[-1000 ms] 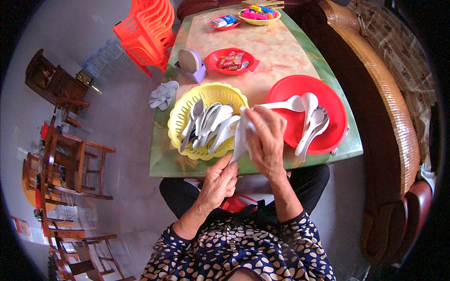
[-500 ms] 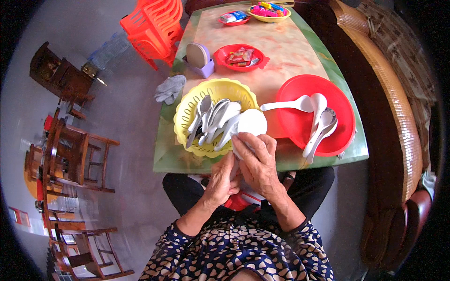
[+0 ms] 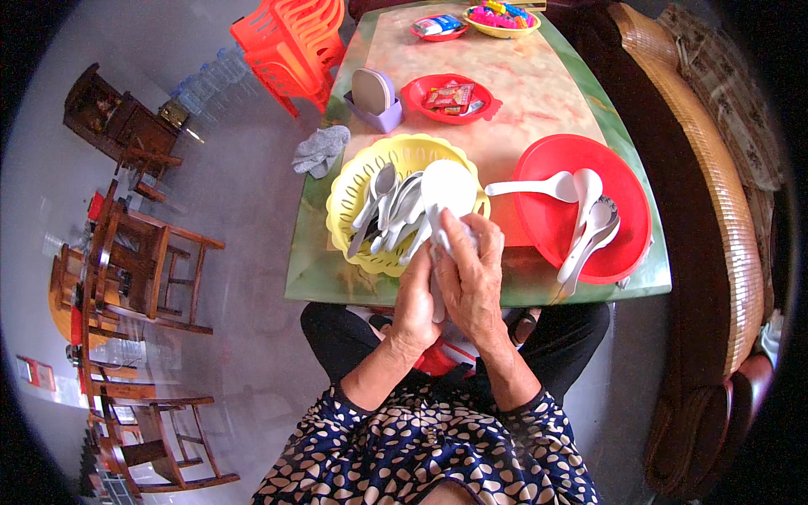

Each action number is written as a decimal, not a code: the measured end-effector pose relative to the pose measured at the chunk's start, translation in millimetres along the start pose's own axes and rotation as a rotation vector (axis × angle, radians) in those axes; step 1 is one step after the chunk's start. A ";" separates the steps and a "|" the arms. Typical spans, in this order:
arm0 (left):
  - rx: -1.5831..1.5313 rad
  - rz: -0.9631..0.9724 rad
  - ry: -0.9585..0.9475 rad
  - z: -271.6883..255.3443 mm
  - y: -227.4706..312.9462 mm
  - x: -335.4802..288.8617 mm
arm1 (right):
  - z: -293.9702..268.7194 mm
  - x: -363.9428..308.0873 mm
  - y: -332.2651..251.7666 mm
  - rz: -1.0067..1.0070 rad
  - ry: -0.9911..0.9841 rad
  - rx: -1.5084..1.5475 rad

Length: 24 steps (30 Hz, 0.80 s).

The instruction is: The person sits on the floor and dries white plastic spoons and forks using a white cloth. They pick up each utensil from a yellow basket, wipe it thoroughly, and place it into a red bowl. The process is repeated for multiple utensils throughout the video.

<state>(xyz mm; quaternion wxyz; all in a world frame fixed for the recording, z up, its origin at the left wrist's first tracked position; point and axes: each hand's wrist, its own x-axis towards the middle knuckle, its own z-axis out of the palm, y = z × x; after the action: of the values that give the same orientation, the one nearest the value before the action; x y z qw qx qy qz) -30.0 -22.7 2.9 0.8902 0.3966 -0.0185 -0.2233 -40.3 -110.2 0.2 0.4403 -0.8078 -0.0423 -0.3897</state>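
A large white spoon [image 3: 449, 185] stands with its round end up over the near edge of the yellow basket [image 3: 345, 189]. Low on its handle, my left hand [image 3: 416, 307] is closed around it. My right hand [image 3: 473, 273] is closed on a crumpled white cloth [image 3: 459, 240], which presses against the upper handle. Part of the handle is hidden between my palms. In the basket lies a pile of metal and white spoons [image 3: 406, 206]. To the right, several white spoons [image 3: 587, 198] lie on a red basin [image 3: 627, 240]; one handle sticks out over its left rim.
Farther up the table [image 3: 539, 93] are a red dish of packets [image 3: 450, 98], a lilac holder [image 3: 383, 118] and a yellow bowl of colourful pieces [image 3: 503, 18]. A grey cloth [image 3: 321, 150] hangs at the left edge. Orange chairs [image 3: 295, 50] are stacked beside the table; a wooden bench [image 3: 715, 210] runs along the right.
The white spoon has swung more upright, its round end now farther up over the basket. Both hands have moved slightly, the right one higher along the handle. The whole view has shifted a little.
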 end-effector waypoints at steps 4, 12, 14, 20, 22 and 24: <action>-0.013 -0.075 0.107 -0.3 11.0 1.7 | -6.8 -7.9 -10.8 -0.034 -0.136 0.030; 0.069 -0.021 0.076 -26.2 13.3 7.6 | -27.4 -28.8 -11.1 0.031 -0.451 0.345; 0.172 -0.009 0.156 -26.7 7.4 7.1 | -29.1 -27.3 -5.0 -0.058 -0.433 0.320; 0.075 0.040 0.261 -15.6 -0.2 0.5 | -14.5 -2.6 12.3 -0.169 -0.175 0.043; 0.307 0.081 0.174 -21.5 -4.5 -6.0 | -12.5 7.5 15.5 -0.188 -0.095 -0.013; 0.426 -0.042 0.142 -19.8 -1.2 -11.3 | -12.1 16.9 17.9 -0.115 -0.008 -0.011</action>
<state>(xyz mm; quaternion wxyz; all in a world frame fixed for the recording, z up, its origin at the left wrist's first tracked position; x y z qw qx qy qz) -36.4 -5.0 -9.9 0.7805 0.5908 0.0060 -0.2044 -28.4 -134.7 3.0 0.4123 -0.8081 -0.0884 -0.4113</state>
